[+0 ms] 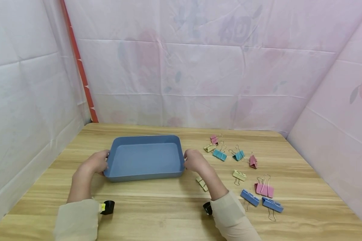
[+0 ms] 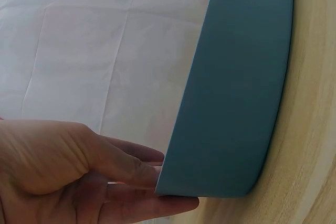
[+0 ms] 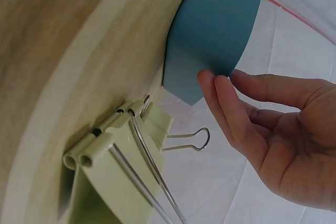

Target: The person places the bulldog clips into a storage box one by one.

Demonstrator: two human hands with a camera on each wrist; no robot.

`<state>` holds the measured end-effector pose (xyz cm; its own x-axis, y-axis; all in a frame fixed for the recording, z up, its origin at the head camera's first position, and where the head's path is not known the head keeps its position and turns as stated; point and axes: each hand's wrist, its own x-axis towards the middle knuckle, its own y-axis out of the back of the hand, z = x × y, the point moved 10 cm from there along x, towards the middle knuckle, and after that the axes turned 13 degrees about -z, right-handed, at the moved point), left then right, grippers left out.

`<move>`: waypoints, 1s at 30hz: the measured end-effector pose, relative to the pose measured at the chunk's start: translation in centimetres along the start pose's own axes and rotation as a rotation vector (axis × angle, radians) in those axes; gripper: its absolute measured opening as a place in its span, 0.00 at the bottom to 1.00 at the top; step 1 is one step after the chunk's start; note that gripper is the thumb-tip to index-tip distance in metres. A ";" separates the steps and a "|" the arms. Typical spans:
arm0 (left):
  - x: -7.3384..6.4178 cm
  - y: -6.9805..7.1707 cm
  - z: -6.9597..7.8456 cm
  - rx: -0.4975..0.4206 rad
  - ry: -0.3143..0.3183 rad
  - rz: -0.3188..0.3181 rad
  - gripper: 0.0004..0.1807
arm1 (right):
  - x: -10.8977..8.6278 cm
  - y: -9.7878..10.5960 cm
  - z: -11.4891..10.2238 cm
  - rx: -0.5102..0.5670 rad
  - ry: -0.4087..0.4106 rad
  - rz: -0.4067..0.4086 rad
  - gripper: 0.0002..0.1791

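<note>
A shallow blue-grey rectangular tray (image 1: 144,159) sits on the wooden table, its inside bare. At its left end my left hand (image 1: 95,163) grips the side wall. In the left wrist view, the thumb and fingers of that hand (image 2: 79,177) pinch the edge of the tray wall (image 2: 236,87). My right hand (image 1: 196,161) holds the opposite end. The right wrist view shows this hand (image 3: 283,135) with its thumb at the rim and fingertips against the outer wall (image 3: 215,24). A pale yellow-green binder clip (image 3: 121,166) lies close by, partly behind the right forearm in the head view.
Several binder clips lie scattered right of the tray: teal (image 1: 219,155), pink (image 1: 263,190), blue (image 1: 272,204) and pale yellow (image 1: 239,175). Wood-grain table (image 1: 151,207) surrounds the tray. White printed sheets (image 1: 199,67) hang behind and at both sides.
</note>
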<state>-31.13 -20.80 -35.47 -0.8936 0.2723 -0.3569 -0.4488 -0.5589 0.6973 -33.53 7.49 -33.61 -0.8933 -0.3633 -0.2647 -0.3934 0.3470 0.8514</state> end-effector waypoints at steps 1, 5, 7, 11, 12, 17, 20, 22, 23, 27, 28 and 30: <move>0.0 0.0 0.0 -0.004 -0.002 -0.001 0.31 | 0.0 0.0 0.1 0.005 -0.004 -0.002 0.14; 0.0 -0.2 -0.2 -0.041 -0.010 -0.023 0.32 | 0.2 -0.2 0.4 0.026 -0.012 -0.020 0.14; -0.1 -0.3 -0.4 -0.065 -0.011 -0.040 0.33 | 0.3 -0.4 0.4 0.031 -0.012 -0.034 0.16; -0.3 -0.4 -0.4 -0.086 -0.005 -0.059 0.36 | 0.4 -0.7 0.3 0.035 -0.011 -0.049 0.18; -0.3 -0.4 -0.4 -0.085 -0.006 -0.059 0.36 | 0.4 -0.7 0.3 0.031 -0.010 -0.048 0.18; -0.3 -0.3 0.1 -0.046 -0.014 -0.047 0.35 | 0.3 -0.6 0.3 0.019 -0.014 -0.048 0.18; -0.2 -0.4 0.3 -0.030 -0.010 -0.039 0.34 | 0.2 -0.5 0.4 0.023 -0.015 -0.053 0.17; -0.2 -0.4 0.4 -0.031 -0.003 -0.038 0.34 | 0.1 -0.5 0.4 0.031 -0.011 -0.059 0.15; -0.2 -0.5 0.4 -0.030 0.000 -0.037 0.34 | 0.1 -0.5 0.4 0.037 -0.010 -0.063 0.14; -0.1 -0.5 0.5 -0.021 0.008 -0.031 0.33 | 0.0 -0.6 0.5 0.052 -0.012 -0.077 0.11; -0.1 -0.5 0.5 -0.015 0.008 -0.030 0.33 | 0.0 -0.6 0.5 0.059 -0.015 -0.081 0.11; -0.1 -0.6 0.5 -0.005 0.009 -0.028 0.33 | -0.1 -0.6 0.6 0.064 -0.017 -0.086 0.10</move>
<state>-30.80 -20.09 -35.49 -0.8807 0.2806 -0.3818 -0.4733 -0.5555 0.6836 -33.33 7.78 -34.37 -0.8591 -0.3792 -0.3438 -0.4814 0.3702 0.7945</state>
